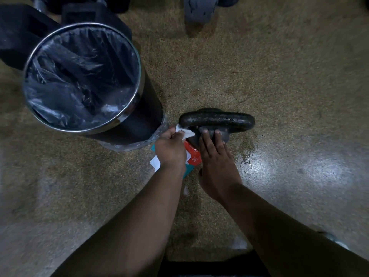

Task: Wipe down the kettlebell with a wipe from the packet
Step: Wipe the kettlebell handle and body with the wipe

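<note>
A black kettlebell (217, 120) stands on the speckled floor, its handle glistening wet. My left hand (170, 150) pinches a white wipe (184, 133) against the left end of the handle. My right hand (216, 162) rests flat on the kettlebell's body just under the handle, fingers spread. The wipe packet (192, 156), orange and teal with a white flap, lies on the floor beneath both hands and is mostly hidden by them.
A round metal-rimmed bin (79, 76) lined with a clear bag stands close to the left of the kettlebell. Dark gym equipment (197, 9) sits at the top edge. A wet patch (247, 156) shines on the floor to the right.
</note>
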A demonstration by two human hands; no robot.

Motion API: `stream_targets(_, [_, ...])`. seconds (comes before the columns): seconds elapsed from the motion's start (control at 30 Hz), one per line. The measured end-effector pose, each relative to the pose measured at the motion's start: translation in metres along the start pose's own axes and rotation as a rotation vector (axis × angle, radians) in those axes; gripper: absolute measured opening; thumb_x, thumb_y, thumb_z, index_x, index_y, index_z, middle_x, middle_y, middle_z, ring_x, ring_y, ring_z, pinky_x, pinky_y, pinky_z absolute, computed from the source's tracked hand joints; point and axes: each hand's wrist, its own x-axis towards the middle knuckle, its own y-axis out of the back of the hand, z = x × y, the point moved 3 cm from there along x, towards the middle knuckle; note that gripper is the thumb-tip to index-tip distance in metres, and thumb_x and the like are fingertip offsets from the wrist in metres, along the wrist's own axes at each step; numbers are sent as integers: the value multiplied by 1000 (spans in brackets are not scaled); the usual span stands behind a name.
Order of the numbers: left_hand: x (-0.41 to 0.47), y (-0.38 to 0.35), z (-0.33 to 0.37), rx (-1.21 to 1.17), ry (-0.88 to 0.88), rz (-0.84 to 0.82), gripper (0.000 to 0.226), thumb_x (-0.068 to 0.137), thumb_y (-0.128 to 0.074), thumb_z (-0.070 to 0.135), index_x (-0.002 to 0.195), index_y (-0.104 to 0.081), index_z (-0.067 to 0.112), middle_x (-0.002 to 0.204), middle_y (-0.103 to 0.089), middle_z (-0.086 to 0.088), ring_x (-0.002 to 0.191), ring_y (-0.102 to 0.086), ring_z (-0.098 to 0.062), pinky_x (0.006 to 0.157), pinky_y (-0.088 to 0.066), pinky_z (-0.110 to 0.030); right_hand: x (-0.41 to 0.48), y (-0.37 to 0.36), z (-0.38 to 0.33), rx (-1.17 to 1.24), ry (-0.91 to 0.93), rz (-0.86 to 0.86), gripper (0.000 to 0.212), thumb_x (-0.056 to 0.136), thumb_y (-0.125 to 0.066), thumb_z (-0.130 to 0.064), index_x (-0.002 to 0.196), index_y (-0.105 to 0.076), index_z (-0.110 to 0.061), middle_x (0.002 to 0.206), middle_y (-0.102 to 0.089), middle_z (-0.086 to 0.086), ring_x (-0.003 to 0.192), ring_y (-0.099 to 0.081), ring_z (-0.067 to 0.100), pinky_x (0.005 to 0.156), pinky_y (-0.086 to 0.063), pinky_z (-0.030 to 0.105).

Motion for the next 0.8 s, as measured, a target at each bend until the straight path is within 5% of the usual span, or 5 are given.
stream_targets(0.37, [-4,0,-1,29,11,38,20,92,-70,18,111,-74,15,100,-76,-4,94,-73,-20,92,-58,-44,2,-3,1,-21,-8,-16,90,87,-48,-33,155,5,-4,163,17,11,148,18,37,121,-15,49])
stream_targets(0.53, [-4,5,0,6,-49,59,10,90,-71,18,89,-76,26,90,-78,3,91,-74,-17,90,-59,-43,0,-2,0,-15,-6,-18,90,90,-47,-32,154,10,-5,162,21,10,147,21,36,122,-11,48])
stream_targets(0.8, [-5,1,-5,-126,34,9,23,93,-67,6,116,-70,4,103,-75,-11,97,-73,-23,88,-59,-32,1,-3,0,-7,-9,-6,92,87,-53,-31,155,3,-4,163,15,11,148,16,37,121,-16,49])
